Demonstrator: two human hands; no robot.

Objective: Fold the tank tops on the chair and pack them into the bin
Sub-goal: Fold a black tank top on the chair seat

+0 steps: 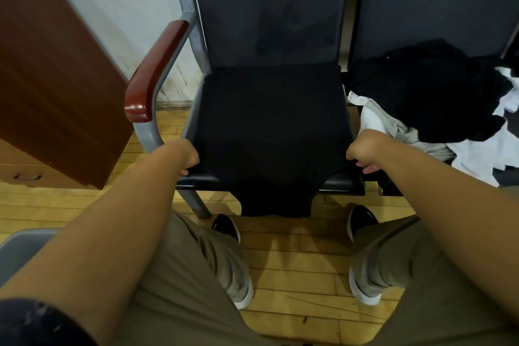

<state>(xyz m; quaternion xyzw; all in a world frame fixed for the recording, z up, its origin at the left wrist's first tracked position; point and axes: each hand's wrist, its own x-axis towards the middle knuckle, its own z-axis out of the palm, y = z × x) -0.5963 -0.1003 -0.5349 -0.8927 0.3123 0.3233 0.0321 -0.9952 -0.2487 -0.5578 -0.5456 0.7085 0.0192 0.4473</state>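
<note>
A black tank top (269,132) lies spread flat over the seat of the dark chair (269,8), its lower part hanging over the front edge. My left hand (188,159) grips its left edge near the seat's front corner. My right hand (362,153) grips its right edge at the same height. A pile of black and white tank tops (427,109) lies crumpled on the neighbouring seat to the right. A grey bin's corner (19,250) shows at the lower left, mostly hidden by my left arm.
The chair has a red-brown armrest (157,70) on a grey metal frame at the left. A brown wooden cabinet (47,70) stands further left. My knees and shoes are over the wooden floor (295,261) below the seat.
</note>
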